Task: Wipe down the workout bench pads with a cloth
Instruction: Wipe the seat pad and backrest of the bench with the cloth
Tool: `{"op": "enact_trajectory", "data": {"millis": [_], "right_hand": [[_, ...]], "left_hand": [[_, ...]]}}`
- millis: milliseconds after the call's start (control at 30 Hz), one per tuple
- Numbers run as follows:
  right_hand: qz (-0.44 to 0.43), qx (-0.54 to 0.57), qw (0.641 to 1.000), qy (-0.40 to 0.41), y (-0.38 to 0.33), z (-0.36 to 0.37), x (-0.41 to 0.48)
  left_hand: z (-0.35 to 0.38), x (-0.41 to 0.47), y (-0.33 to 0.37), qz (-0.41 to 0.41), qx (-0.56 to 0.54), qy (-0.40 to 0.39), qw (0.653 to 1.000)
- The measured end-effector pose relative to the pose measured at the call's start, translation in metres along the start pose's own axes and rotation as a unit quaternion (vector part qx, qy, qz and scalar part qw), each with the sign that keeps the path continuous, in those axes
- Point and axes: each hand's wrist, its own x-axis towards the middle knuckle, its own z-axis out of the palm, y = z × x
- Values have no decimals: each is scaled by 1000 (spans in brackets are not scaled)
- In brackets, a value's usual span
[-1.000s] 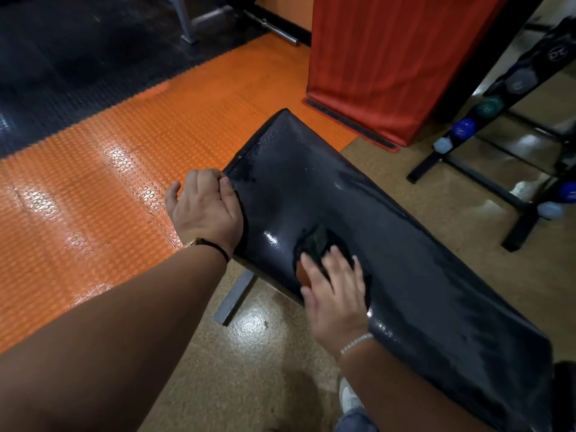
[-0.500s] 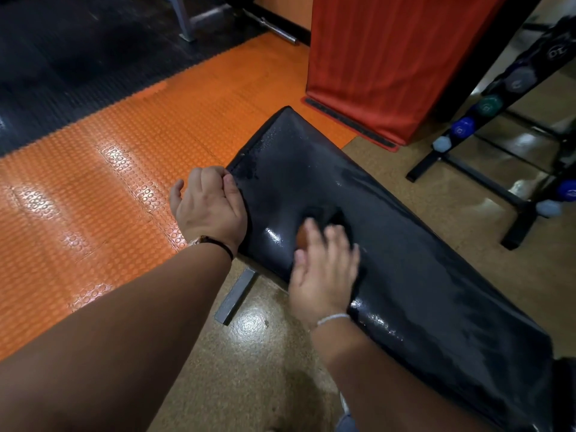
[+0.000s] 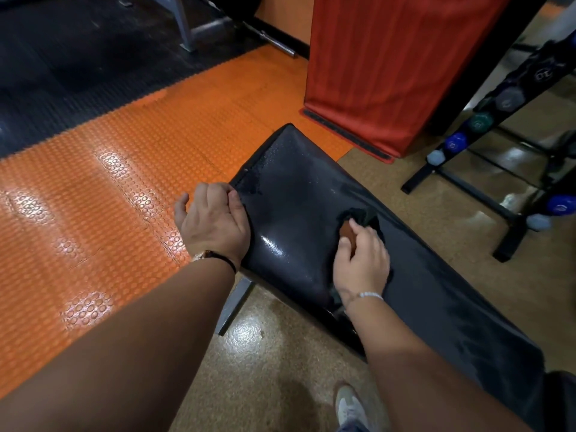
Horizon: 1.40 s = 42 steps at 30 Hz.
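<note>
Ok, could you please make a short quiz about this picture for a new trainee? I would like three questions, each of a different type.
1. True or false: the left hand holds the side edge of the bench pad.
2. Which hand holds the cloth against the pad? A) the left hand B) the right hand C) neither hand
3. Fill in: the studded floor mat beside the bench is ___ in colour.

Key: 1 true; 2 B; 3 orange.
</note>
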Motion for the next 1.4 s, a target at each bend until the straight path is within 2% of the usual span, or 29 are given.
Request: {"op": "enact_trajectory", "data": {"millis": [33, 67, 133, 200, 267, 333, 433, 500, 567, 667, 733, 800, 867, 967, 1033, 1100, 1200, 1267, 1333, 1400], "right_hand": [[32, 29, 999, 3, -16, 2, 3], [9, 51, 999, -3, -29, 5, 1], [-127, 61, 988, -60, -39, 4, -23], [-251, 62, 958, -124, -23, -3, -49], [-312, 66, 937, -143, 7, -14, -47], [-270, 48, 955, -115, 30, -19, -24], [-35, 41, 997, -61, 30, -20, 28], [48, -16, 998, -42, 14, -12, 53], [9, -41, 998, -45, -10, 1, 55], [-179, -16, 981, -68, -32, 8, 13], [-272, -11, 957, -104, -18, 1, -12], [-313, -30, 943, -113, 8, -7, -11], [-283, -53, 953, -97, 28, -11, 7], [-130, -54, 988, -67, 20, -11, 41], [-43, -37, 997, -55, 2, -5, 58], [-64, -6, 996, -66, -18, 0, 55], [-216, 10, 970, -114, -16, 0, 22], [-278, -14, 951, -134, 11, -9, 13], [-254, -41, 959, -120, 37, -19, 26], [-133, -52, 985, -99, 45, -22, 49]], "left_hand": [[0, 0, 0, 0, 1, 3, 1000], [1, 0, -1, -1, 1, 6, 1000], [1, 0, -1, 0, 1, 5, 1000], [1, 0, -1, 3, -2, 0, 1000], [1, -1, -2, 5, -6, 0, 1000], [1, -1, -2, 8, -9, 3, 1000], [2, 0, -2, 12, -5, 11, 1000], [2, 0, -2, 14, -4, 13, 1000], [3, 0, -3, 14, -6, 14, 1000], [3, -1, -4, 16, -10, 17, 1000], [3, -1, -4, 17, -11, 16, 1000], [2, -1, -3, 18, -14, 13, 1000], [3, 0, -3, 17, -15, 12, 1000], [4, 0, -3, 15, -6, 11, 1000], [4, 0, -4, 15, -2, 14, 1000], [4, 0, -5, 16, -1, 13, 1000], [4, 0, -4, 11, -4, 14, 1000], [4, -1, -3, 10, -4, 9, 1000], [3, -1, -2, 12, 3, 8, 1000], [2, -1, -1, 16, 8, 11, 1000]]}}
